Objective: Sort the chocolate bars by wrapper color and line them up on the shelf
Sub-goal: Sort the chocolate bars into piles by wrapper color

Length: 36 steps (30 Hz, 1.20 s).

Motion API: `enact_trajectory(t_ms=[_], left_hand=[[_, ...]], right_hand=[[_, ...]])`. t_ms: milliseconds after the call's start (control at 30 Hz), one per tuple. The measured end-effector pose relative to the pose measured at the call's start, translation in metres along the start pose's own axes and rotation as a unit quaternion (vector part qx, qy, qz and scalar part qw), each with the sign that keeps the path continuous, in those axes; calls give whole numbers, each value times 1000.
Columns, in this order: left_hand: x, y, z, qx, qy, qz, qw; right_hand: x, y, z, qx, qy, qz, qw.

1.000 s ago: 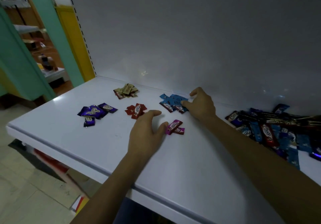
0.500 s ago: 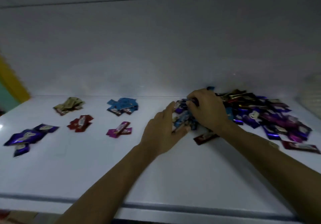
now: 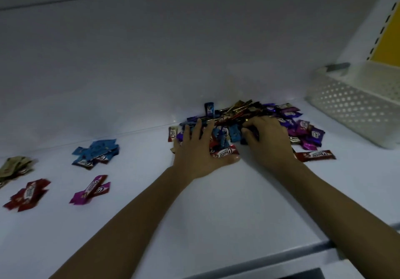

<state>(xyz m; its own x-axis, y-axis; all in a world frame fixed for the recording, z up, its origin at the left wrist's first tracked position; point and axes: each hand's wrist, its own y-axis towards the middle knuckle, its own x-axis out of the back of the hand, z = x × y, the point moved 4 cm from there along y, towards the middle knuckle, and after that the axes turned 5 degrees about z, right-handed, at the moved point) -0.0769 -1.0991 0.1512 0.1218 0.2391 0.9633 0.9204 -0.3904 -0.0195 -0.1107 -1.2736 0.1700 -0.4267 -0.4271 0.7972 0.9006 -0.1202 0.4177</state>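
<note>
Toward two o'clock on the white shelf (image 3: 216, 224), a mixed heap of chocolate bars (image 3: 287, 122) is lying against the back wall; both hands are resting on its near edge; the left hand (image 3: 198, 148) is lying flat with fingers spread and open over blue and purple wrappers, its thumb touching a red bar (image 3: 225, 152) marked Choco; the right hand (image 3: 269, 143) is curling its fingers down into the heap, though whether it is gripping a bar I cannot tell; another red bar (image 3: 315, 155) is lying just beside the right wrist at three o'clock; sorted groups are sitting well apart toward nine o'clock: a blue pile (image 3: 96, 154), a pink pile (image 3: 92, 190), a red pile (image 3: 27, 194) and a gold pile (image 3: 14, 167); a white perforated basket (image 3: 355, 103) is standing at the far right.
</note>
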Motion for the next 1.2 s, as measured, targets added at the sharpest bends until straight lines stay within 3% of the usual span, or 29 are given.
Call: enact_trajectory(t_ms=[300, 433, 567, 667, 900, 1000, 1100, 1200], left_hand=[[5, 24, -11, -90, -18, -115, 989], [14, 26, -20, -176, 50, -192, 964], [26, 26, -26, -233, 100, -207, 945], [40, 23, -27, -245, 42, -213, 945], [69, 16, -13, -128, -163, -302, 930], [74, 10, -7, -66, -248, -323, 911], [73, 2, -2, -18, -347, -321, 881], [66, -5, 4, 23, -445, -307, 841]], right_hand=[[-5, -1, 0, -1, -21, -7, 1000], [-2, -3, 1, 9, -12, -32, 999], [-2, -5, 7, 30, -27, -52, 998], [1, -6, 10, 51, -7, -50, 997], [4, -9, 12, 47, 26, -33, 998], [6, -10, 24, 24, 119, 7, 993], [6, -7, 44, -24, 337, 84, 937], [-5, 9, 65, -79, 462, 140, 872]])
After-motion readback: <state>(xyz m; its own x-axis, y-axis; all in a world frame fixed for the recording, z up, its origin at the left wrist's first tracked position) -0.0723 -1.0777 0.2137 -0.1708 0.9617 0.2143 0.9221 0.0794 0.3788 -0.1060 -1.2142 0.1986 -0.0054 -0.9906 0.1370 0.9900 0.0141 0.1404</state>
